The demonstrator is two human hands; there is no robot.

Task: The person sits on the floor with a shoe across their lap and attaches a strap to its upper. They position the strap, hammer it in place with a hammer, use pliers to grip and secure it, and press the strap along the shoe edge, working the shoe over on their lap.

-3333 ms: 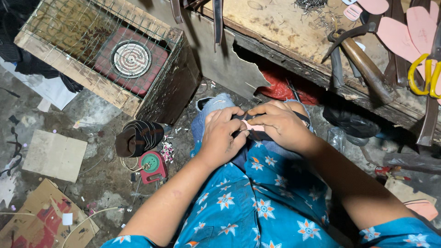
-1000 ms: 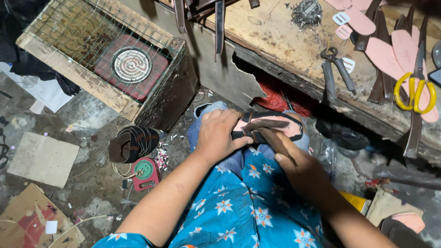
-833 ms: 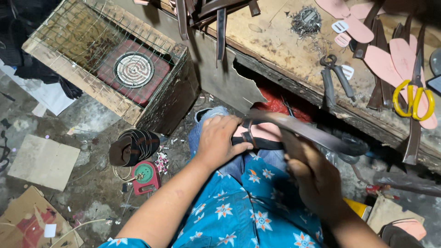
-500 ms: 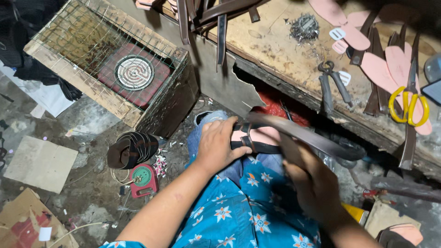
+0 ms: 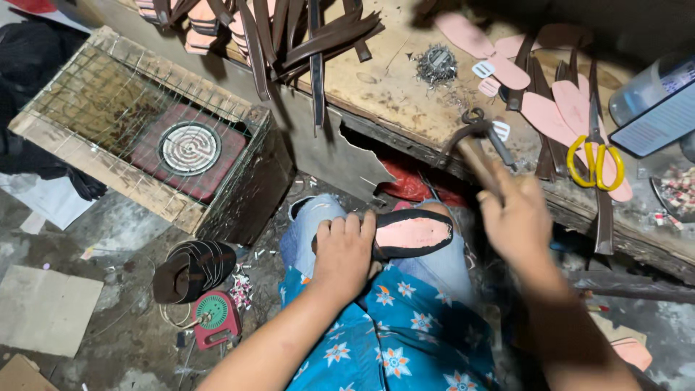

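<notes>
The right hand has let go of the dark strap it was drawing across the knee half a second ago and has gone up to the bench edge. It is now closed on the wooden handle of a hammer at about 1 o'clock from the lap. The hand is blurred, so how firm the grip is I cannot tell exactly.

The left hand has stayed put, fingers curled over the heel end of the sole, pinning it on the knee. The sole lies pink face up with a dark rim folded round it, toe pointing to 3 o'clock. The strap no longer trails off it, so I judge the folding finished and hammering in hand.

On the bench, pink insoles and yellow-handled scissors lie at 2 o'clock, dark strips hang at 12, and a heap of small nails sits between.

At 10 o'clock a wire-topped wooden crate holds a coil heater. The floor is rough concrete with cardboard scraps; a stack of dark soles lies at 8 o'clock.
</notes>
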